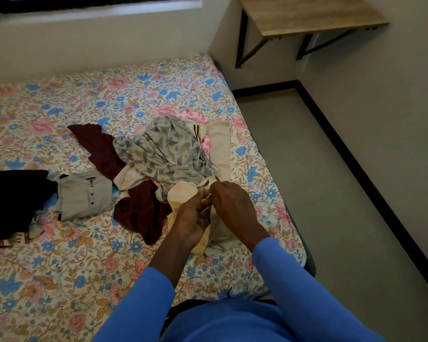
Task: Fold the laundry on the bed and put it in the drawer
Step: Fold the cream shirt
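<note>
Near the right edge of the floral-sheeted bed [59, 267], a person's left hand [193, 218] and right hand [229, 203] meet, fingers of both pinching a bunched cream garment [182, 193] that trails down toward the mattress rim. Bare grey floor [307, 156] runs alongside, and open sheet lies on the near left. Touching the cream piece, a crumpled triangle-print cloth [166, 154] tops the pile over a maroon garment [139, 211]. Further left sit a folded beige buttoned shirt [84, 196] and a black garment [13, 201].
</note>
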Demonstrator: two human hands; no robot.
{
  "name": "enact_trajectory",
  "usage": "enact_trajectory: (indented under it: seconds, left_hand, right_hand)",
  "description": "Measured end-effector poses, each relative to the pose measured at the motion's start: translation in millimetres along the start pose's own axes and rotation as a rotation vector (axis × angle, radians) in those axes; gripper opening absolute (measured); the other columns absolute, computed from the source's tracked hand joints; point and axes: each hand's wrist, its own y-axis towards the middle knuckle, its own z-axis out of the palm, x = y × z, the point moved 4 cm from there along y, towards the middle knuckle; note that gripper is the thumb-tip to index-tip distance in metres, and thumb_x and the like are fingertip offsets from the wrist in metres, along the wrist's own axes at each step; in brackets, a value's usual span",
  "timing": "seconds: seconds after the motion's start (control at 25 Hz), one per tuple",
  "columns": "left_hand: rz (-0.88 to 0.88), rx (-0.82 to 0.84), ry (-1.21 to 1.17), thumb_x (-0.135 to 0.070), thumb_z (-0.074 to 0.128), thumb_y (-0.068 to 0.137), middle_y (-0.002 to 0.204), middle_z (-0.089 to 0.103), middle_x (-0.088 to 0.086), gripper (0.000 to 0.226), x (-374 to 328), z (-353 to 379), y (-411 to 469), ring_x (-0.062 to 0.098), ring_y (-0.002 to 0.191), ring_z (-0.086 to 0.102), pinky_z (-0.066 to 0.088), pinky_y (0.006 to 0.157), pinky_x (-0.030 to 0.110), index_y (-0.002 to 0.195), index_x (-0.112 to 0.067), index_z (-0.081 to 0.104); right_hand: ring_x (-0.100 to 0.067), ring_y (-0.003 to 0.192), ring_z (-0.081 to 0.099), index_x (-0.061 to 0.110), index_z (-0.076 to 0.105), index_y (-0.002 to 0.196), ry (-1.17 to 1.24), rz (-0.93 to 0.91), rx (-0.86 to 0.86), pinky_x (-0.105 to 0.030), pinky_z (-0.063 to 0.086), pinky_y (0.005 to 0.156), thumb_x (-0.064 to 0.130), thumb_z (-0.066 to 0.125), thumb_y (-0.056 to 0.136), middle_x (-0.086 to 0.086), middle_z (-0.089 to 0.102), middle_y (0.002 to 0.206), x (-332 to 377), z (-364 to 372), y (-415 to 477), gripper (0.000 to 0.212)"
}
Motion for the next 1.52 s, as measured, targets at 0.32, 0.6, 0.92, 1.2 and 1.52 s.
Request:
enact_trajectory:
  seconds: [0.32, 0.6, 0.92, 1.2, 1.52]
  left_hand:
    - [0.232, 0.004, 0.217, 0.004, 0.069, 0.093, 0.098, 0.078, 0.011, 0.022, -26.6, 8.9, 2.5, 0.019, 0.093, 0.074, 0.061, 0.078, 0.026, 0.112, -0.006, 0.074]
    - [0.327, -0.042, 0.223, 0.002, 0.068, 0.095, 0.094, 0.078, 0.005, 0.017, -32.2, 19.3, -0.1, 0.018, 0.090, 0.073, 0.059, 0.078, 0.032, 0.105, -0.012, 0.072]
    - [0.426, 0.126, 0.848, -0.022, 0.075, 0.094, 0.095, 0.072, -0.005, 0.010, -41.0, 17.7, 10.5, 0.013, 0.088, 0.068, 0.055, 0.074, 0.035, 0.101, -0.023, 0.068]
    - [0.491, -0.165, 0.448, -0.013, 0.067, 0.100, 0.092, 0.076, 0.005, 0.007, -85.6, 15.8, 29.6, 0.018, 0.084, 0.070, 0.056, 0.073, 0.033, 0.097, -0.017, 0.072]
    - [0.552, -0.188, 0.647, -0.008, 0.080, 0.089, 0.087, 0.079, 0.004, 0.008, -139.9, 7.5, 40.5, 0.005, 0.077, 0.073, 0.055, 0.070, 0.016, 0.096, -0.011, 0.080]
  right_hand:
    - [-0.006, 0.080, 0.074, 0.019, 0.075, 0.107, 0.683, 0.464, -0.028, -0.032, 0.061, 0.075, 0.027, 0.075, 0.094, 0.006, 0.078, 0.088, -25.1, -4.8, -10.1, 0.015]
    - [-0.014, 0.087, 0.070, 0.016, 0.073, 0.109, 0.801, 0.525, 0.016, -0.033, 0.058, 0.077, 0.024, 0.065, 0.102, 0.000, 0.075, 0.094, -28.0, -0.7, 3.5, 0.013]
    - [-0.019, 0.091, 0.073, 0.007, 0.076, 0.107, 1.055, 0.719, -0.098, -0.026, 0.061, 0.077, 0.013, 0.072, 0.096, -0.007, 0.077, 0.096, -51.2, -2.1, 34.8, 0.013]
    - [-0.013, 0.080, 0.074, 0.012, 0.076, 0.097, 0.997, 0.531, 0.110, -0.029, 0.061, 0.075, 0.014, 0.075, 0.094, -0.001, 0.078, 0.086, -65.6, 15.5, 59.6, 0.003]
    - [-0.022, 0.064, 0.062, 0.006, 0.075, 0.083, 0.673, 0.566, 0.319, -0.036, 0.054, 0.065, 0.024, 0.073, 0.096, -0.017, 0.069, 0.076, -108.4, 38.7, 46.1, 0.022]
